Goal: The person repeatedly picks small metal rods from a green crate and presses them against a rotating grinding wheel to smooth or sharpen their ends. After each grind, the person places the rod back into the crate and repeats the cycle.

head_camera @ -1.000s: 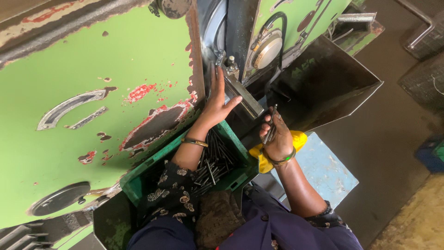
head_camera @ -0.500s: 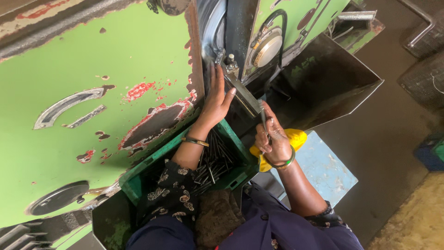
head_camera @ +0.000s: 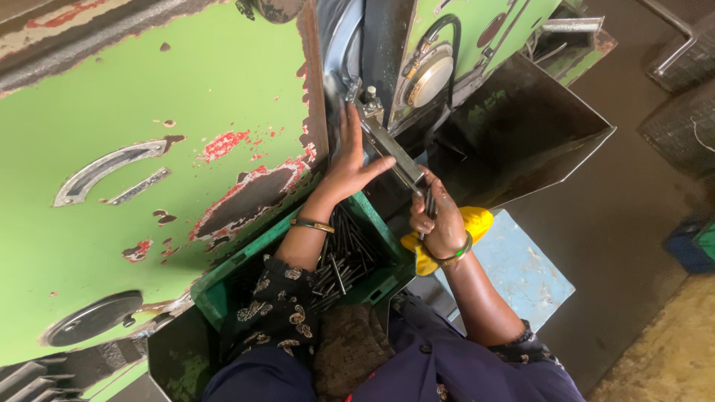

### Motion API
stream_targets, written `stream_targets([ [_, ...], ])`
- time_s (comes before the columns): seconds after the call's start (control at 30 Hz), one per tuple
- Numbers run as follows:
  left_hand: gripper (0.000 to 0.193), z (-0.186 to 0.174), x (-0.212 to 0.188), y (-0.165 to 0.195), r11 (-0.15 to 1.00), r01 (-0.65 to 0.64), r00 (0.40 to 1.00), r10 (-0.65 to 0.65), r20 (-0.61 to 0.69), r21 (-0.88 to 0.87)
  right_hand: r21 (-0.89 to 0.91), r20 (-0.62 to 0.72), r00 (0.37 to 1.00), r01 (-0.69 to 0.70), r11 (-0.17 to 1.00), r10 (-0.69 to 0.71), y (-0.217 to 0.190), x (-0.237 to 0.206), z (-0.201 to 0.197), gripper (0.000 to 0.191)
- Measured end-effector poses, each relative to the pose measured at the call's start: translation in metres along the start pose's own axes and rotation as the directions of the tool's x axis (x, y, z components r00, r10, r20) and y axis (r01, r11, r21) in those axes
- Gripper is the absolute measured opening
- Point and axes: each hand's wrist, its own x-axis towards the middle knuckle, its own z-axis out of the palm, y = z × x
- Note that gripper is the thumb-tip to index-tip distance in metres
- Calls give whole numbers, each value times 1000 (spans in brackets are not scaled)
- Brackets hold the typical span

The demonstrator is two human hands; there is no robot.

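My left hand (head_camera: pixel 351 161) lies flat and open against the edge of a big green machine (head_camera: pixel 149 149), its thumb on a slanted metal bar (head_camera: pixel 391 149) of the machine. Lower on that same bar, my right hand (head_camera: pixel 438 217) is closed around a few thin dark metal rods (head_camera: pixel 429 202). Under both forearms stands a green plastic crate (head_camera: pixel 372 223) holding several more dark rods (head_camera: pixel 342 260). Both wrists wear bangles.
A yellow cloth (head_camera: pixel 477 223) lies under my right wrist, on a light blue board (head_camera: pixel 521 275). A dark metal chute (head_camera: pixel 521 141) opens to the right of the machine. Wire baskets (head_camera: pixel 685 97) stand on the floor far right. A round gauge-like part (head_camera: pixel 430 74) sits above.
My right hand has risen from the crate to the slanted bar with the rods. The left hand has shifted slightly up along the machine's edge.
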Motion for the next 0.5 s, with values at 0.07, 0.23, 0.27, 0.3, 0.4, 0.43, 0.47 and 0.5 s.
stream_targets([
  [0.07,113,2,-2,-5,999,-29,999,28,-38,-20,76,-68,998,-3,997,8,6,7,-13,37],
  [0.23,77,12,-2,-8,1000,3,978,-3,-209,-1,383,-256,960,-4,924,110,2,39,-49,15],
  [0.27,79,12,-2,-7,999,7,978,0,-206,33,368,-254,966,53,928,46,-1,46,-55,15],
  [0.3,81,11,-3,-5,998,9,979,5,-205,67,353,-248,969,111,929,-21,-6,55,-58,15],
  [0.4,117,4,0,2,997,20,995,-13,-96,72,332,-273,953,220,917,-130,-17,80,-56,14],
  [0.43,135,1,1,4,998,30,999,-27,-42,59,330,-289,946,243,912,-148,-18,85,-51,14],
  [0.47,141,0,1,7,998,12,999,-10,-33,55,320,-283,948,238,917,-147,-16,88,-46,13],
  [0.5,148,-2,2,9,999,-5,1000,6,-25,52,310,-276,950,231,922,-146,-13,90,-39,13],
])
